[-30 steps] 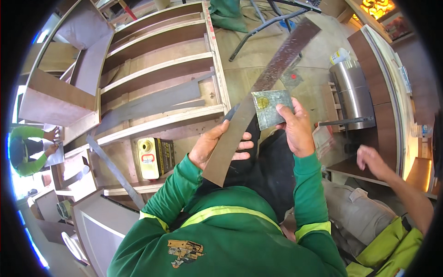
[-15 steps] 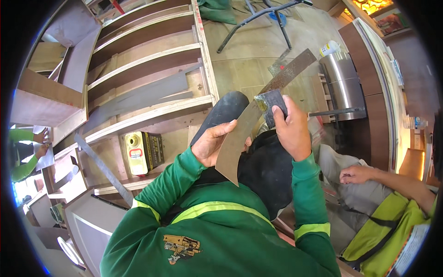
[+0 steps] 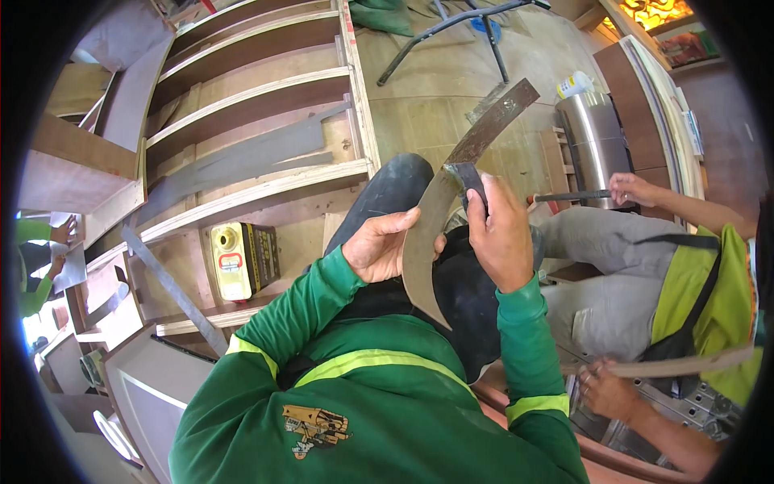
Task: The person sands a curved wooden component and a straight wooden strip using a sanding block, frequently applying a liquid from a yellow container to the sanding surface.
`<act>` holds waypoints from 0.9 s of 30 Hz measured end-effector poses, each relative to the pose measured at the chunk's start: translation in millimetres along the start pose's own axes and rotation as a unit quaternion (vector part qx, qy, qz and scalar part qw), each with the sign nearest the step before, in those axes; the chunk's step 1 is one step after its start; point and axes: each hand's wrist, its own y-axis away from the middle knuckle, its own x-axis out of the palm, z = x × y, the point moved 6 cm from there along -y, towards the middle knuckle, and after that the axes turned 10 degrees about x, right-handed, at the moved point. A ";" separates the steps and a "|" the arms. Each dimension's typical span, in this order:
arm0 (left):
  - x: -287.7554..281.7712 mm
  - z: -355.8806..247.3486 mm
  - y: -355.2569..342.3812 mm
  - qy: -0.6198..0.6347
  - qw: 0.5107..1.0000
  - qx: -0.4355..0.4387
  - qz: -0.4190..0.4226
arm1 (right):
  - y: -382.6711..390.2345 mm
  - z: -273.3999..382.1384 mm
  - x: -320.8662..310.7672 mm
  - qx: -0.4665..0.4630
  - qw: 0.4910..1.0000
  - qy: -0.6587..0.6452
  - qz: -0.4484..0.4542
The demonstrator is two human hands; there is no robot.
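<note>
as left grip (image 3: 379, 248) holds bent brown strip (image 3: 421, 252), darker far end (image 3: 493, 121), right grip (image 3: 503, 232) clasping grey plate (image 3: 467, 177)

Workshop: woodwork and furniture-making, as these signs show.
Shelf (image 3: 250, 106): raw plywood edges, several deep bays.
Cabinet (image 3: 85, 173): pale, box-like, left of the shelf.
Strips (image 3: 250, 165): grey, flat, lying inside the shelf.
Tin (image 3: 230, 262): metal, at the shelf's near end.
Panels (image 3: 633, 97): brown, well right of the shelf.
Co-worker (image 3: 637, 262): right of the shelf, in a yellow-green vest (image 3: 717, 315).
</note>
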 end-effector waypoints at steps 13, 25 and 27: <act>5.6 -0.3 -10.4 0.022 0.999 0.024 0.004 | 1.9 5.3 -0.3 -0.060 0.997 0.037 0.020; 3.0 1.3 -11.8 -0.007 1.000 -0.001 0.017 | -13.2 -9.3 -10.3 -0.038 0.999 0.038 -0.007; -0.2 0.2 -12.1 -0.020 1.000 0.007 0.014 | -13.3 -7.2 -5.8 -0.048 0.998 0.040 -0.005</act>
